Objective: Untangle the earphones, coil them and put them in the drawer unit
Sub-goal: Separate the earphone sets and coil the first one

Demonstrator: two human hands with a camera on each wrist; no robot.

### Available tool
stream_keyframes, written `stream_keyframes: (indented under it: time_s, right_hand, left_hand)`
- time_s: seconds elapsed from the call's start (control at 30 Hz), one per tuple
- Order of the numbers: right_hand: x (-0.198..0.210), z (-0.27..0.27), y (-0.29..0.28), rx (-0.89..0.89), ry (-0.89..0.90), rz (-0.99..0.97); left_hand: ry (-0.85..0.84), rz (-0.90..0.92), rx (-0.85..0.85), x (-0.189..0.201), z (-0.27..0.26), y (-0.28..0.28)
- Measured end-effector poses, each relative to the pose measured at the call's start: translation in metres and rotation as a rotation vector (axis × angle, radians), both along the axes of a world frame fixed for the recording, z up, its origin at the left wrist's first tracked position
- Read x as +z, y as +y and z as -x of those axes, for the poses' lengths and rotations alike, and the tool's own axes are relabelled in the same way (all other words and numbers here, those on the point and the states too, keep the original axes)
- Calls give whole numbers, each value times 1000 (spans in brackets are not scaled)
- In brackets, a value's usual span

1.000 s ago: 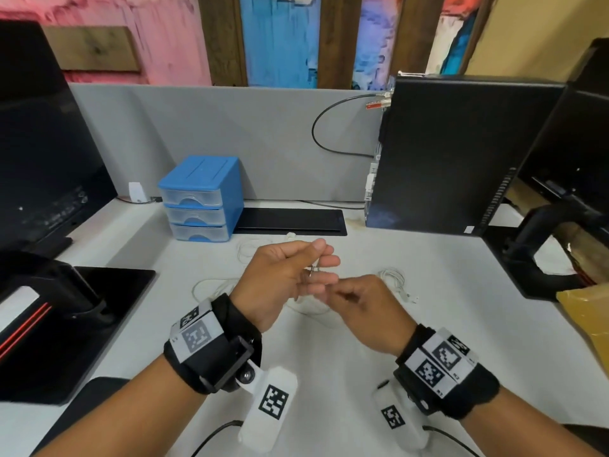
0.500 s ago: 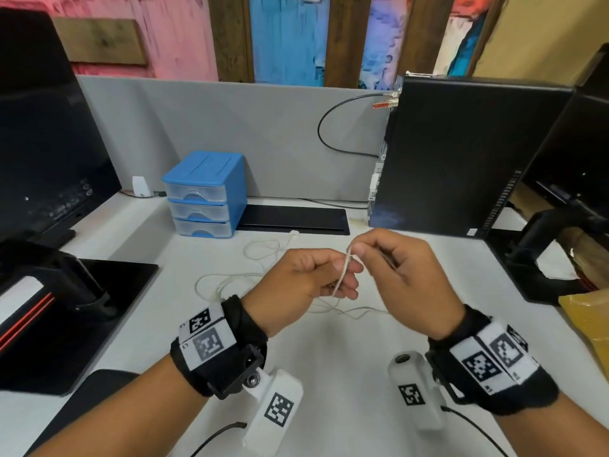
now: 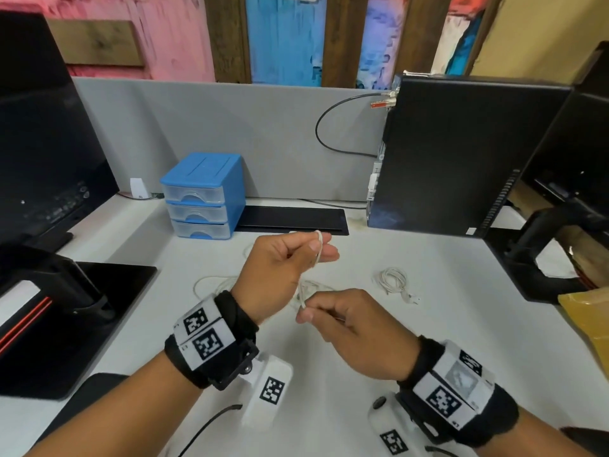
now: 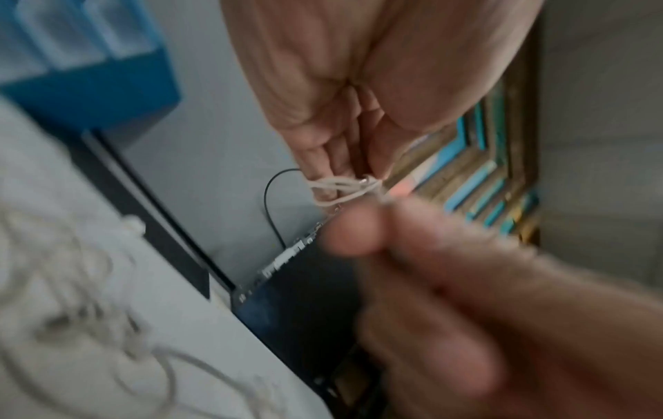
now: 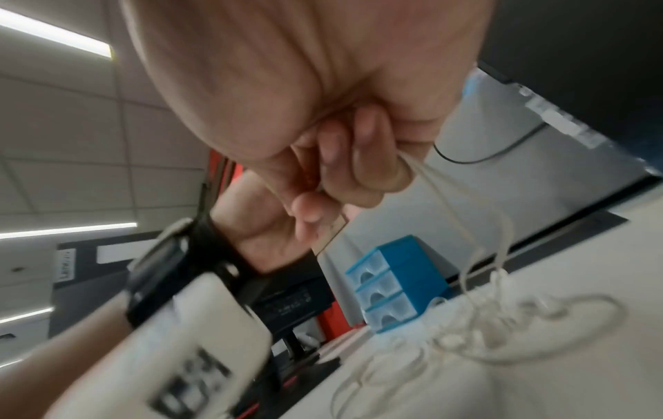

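The left hand is holding up above the desk, its fingers curled, with the white earphones cord looped over the fingertips; the left wrist view is showing several turns of cord wound round the fingers, so the hand is closed on the cord. The right hand is sitting lower and nearer the person, thumb and forefinger pinching the cord; the right wrist view is showing its fingers curled round strands that are trailing down to the desk.

Against the frame half a second back, the two hands are no longer meeting at one height. The left hand is standing higher and further from the body, and the right hand is now down and close, so a short run of cord is stretching between them. One second back the right hand was likewise low, touching the left.

The rest of the earphones are lying slack in a loose tangle on the white desk, beneath and behind the left hand. A second, separate white cable bundle is lying on the desk to the right, apart from both hands.

The blue drawer unit is standing at the back of the desk against the grey partition, all three clear drawers closed, well apart from the hands. A black computer tower is standing at back right.
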State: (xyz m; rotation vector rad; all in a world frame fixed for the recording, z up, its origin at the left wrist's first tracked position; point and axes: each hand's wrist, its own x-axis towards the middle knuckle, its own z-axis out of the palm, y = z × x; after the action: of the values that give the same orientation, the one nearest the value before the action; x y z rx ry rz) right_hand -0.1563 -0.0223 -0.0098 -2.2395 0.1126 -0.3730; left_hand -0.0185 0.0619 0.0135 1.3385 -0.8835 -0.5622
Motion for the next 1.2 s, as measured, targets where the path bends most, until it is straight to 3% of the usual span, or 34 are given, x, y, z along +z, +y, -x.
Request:
stream_keyframes:
  time_s: [0.07,0.17,0.23,0.37,0.5,0.57,0.7,0.83,0.93,1.03,1.1,1.2]
  right_hand:
    - [16,5,0,-3,-47,28]
    - [42,11,-5,-68,-211,49]
    - [51,12,-18,-145,-302,81]
    - [40,8,-50,-329,-352,-9]
    - [20,2,-50,-285,-340,-68]
    - [9,-2,-36,-209,-266,-83]
    - [-9,-3,-5,-94,-65,13]
    - [27,10,14,-15,-178,103]
    - [57,19,0,-123,-348,106]
    - [57,17,-30,-294,-434,100]
    - [43,10,-39,-346,-423,37]
    - [19,-2,-30,-281,-344,-97]
  left_hand:
    - [-193,-67,57,-4,-3,-1]
    - [-257,-121,1,-8,-2,0]
    - [-251,-142,-91,-5,5,1]
    - [-47,-109,-263,7,23,5]
    - [-101,-54,-393,12,29,10]
    - [-102,-4,-366,18,29,12]
    - [-120,72,-160,24,12,11]
    - [-221,42,-33,13,-3,7]
    - [-213,-5,-145,9,0,6]
    - [-169,-45,-315,13,14,9]
    - [-171,-57,-352,15,20,10]
    - [-144,18,-322,16,19,10]
